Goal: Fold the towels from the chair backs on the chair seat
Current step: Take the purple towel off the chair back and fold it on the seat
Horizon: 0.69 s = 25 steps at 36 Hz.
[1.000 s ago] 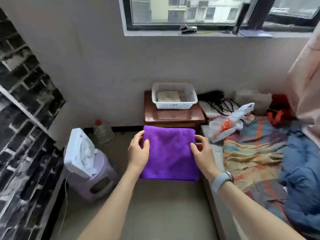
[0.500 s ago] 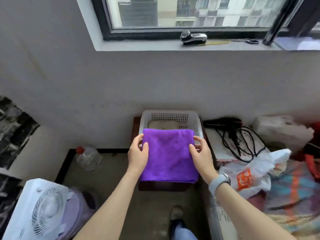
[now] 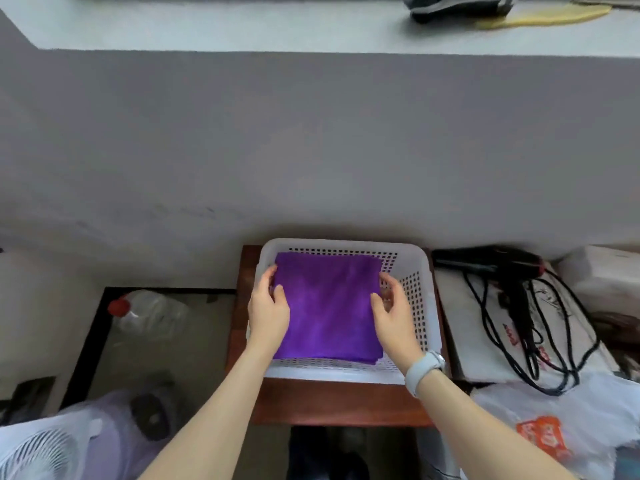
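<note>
A folded purple towel [image 3: 329, 306] lies flat over the opening of a white perforated basket [image 3: 417, 299]. My left hand [image 3: 268, 310] grips the towel's left edge, thumb on top and fingers under it. Along the right edge, my right hand [image 3: 391, 311] holds the towel the same way; a pale watch is on that wrist. The basket stands on a small brown wooden table [image 3: 339, 403] against the wall. What lies in the basket under the towel is hidden.
A black hair dryer [image 3: 512, 268] with coiled cord lies right of the basket, above a white plastic bag [image 3: 554, 431]. A clear bottle with a red cap [image 3: 145, 310] stands on the floor at left. A white fan [image 3: 41, 448] sits at lower left. The window sill [image 3: 242, 26] runs overhead.
Both hands carried the folded purple towel forward and down over the white basket. The view came much closer to the wall and table.
</note>
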Motion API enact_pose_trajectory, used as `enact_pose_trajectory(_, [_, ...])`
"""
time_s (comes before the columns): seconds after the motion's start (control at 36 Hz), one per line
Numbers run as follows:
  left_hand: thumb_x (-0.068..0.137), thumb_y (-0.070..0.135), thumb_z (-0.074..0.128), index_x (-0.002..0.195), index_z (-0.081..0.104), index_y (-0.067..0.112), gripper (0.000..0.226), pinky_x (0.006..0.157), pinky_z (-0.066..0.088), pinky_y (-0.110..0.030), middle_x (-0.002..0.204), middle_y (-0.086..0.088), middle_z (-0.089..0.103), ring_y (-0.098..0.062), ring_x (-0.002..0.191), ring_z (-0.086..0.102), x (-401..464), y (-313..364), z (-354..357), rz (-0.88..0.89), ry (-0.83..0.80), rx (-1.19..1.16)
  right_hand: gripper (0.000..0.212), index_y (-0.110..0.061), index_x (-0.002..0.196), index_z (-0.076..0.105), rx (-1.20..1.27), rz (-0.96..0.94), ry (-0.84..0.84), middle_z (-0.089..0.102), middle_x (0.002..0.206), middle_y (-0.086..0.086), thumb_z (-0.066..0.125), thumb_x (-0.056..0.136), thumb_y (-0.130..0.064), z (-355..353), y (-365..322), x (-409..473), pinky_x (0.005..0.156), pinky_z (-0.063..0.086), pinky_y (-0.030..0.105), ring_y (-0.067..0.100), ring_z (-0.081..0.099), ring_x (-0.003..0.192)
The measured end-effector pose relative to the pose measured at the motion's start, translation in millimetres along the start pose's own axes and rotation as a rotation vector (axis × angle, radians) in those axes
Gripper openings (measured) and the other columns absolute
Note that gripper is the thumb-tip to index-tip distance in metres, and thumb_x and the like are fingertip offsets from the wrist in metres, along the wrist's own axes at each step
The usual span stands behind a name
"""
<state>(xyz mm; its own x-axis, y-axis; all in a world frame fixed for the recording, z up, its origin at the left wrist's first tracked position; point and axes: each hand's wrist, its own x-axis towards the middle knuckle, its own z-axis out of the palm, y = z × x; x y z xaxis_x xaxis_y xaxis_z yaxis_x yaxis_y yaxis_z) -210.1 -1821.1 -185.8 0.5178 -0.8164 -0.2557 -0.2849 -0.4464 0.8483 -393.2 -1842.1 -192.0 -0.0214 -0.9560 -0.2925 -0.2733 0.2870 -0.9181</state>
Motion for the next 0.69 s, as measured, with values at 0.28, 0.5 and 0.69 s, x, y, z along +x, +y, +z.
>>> enact_pose_trajectory(0.28, [0.089,0.000,0.048,0.137,0.039,0.004,0.049,0.109,0.033,-0.042,0.144,-0.015,0.038,-0.029,0.134,0.033,4.5,-16.8,25.8,0.209,-0.042,0.523,0.042,-0.020,0.134,0.042,-0.208,0.080,-0.044,0.048,0.129,0.000,0.046,0.093,-0.012,10.2,30.1,17.9,0.107,0.037,0.036,0.011,0.044,0.120])
enact_pose_trajectory(0.5, [0.088,0.027,0.031,0.135,0.041,0.009,0.051,0.107,0.026,-0.051,0.141,-0.019,0.041,-0.035,0.133,0.035,19.7,-43.6,44.8,0.432,-0.221,0.935,0.053,-0.011,0.129,0.046,-1.050,-0.501,-0.105,0.051,0.132,0.017,0.038,0.077,-0.014,30.8,33.2,25.3,0.112,0.027,0.049,0.033,0.045,0.126])
enact_pose_trajectory(0.69, [0.090,0.035,0.028,0.142,0.025,0.015,0.056,0.112,0.010,-0.041,0.147,-0.016,0.034,-0.031,0.137,0.023,25.9,-67.2,54.6,0.436,-0.213,0.995,0.057,-0.018,0.141,0.028,-1.211,-0.443,-0.280,0.035,0.145,0.021,0.033,0.089,-0.042,34.8,69.3,35.9,0.110,0.016,0.044,0.036,0.030,0.136])
